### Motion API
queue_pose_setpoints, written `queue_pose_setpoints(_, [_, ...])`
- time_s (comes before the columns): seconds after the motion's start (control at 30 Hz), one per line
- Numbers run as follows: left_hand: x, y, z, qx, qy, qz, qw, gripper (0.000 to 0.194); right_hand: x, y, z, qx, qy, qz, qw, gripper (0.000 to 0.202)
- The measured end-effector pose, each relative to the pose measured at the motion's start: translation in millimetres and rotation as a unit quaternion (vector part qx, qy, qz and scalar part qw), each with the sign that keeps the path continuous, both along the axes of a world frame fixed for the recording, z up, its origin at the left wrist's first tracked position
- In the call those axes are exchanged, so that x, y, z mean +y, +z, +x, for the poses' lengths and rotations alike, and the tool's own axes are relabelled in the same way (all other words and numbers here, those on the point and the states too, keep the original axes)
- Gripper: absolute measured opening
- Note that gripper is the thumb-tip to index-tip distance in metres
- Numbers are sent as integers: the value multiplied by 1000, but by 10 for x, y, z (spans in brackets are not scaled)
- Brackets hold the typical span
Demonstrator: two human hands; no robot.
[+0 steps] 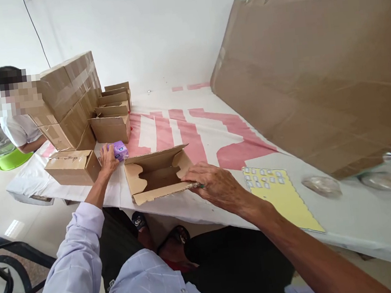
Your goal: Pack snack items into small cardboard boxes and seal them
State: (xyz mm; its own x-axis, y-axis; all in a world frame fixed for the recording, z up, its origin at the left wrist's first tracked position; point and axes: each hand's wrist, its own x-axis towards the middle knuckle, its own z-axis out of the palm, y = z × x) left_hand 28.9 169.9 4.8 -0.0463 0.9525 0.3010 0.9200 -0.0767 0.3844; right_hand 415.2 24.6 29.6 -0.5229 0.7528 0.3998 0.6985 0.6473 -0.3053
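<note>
My left hand [108, 158] grips a small purple packet [120, 150] on the table, left of an open cardboard box. The open box [160, 179] lies near the front edge with its flaps spread and its inside visible. My right hand [211, 180] holds the right front edge of this box, fingers over the flap. A closed brown box [74, 168] sits just left of my left hand. Behind the packet stands a row of open boxes [109, 127].
Stacked taped cartons [71, 94] rise at the left, with a person [20, 127] behind them. A yellow sheet [283, 200] with small labels lies right of my right hand, near clear round objects [321, 186]. A large cardboard sheet [313, 73] leans at the right.
</note>
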Motion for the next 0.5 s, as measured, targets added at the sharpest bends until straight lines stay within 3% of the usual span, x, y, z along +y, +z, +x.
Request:
queue_pose_setpoints(0.17, [-95,-51,103,13,7,-26,1000,45,-80,-201,11,200,-13,-21,980,21])
queue_pose_setpoints(0.27, [-97,-31,123,16,11,-29,999,43,-37,-367,26,319,-65,-73,943,65])
queue_pose_setpoints(0.37, [-76,-2,147,19,13,-30,999,44,149,-498,25,370,-59,-179,910,114])
queue_pose_setpoints(0.43, [-72,2,164,23,14,-31,999,45,307,-527,-7,373,-37,-249,893,134])
queue_pose_setpoints(0.5, [-88,-22,166,18,11,-32,999,48,441,-509,-70,372,-9,-312,874,139])
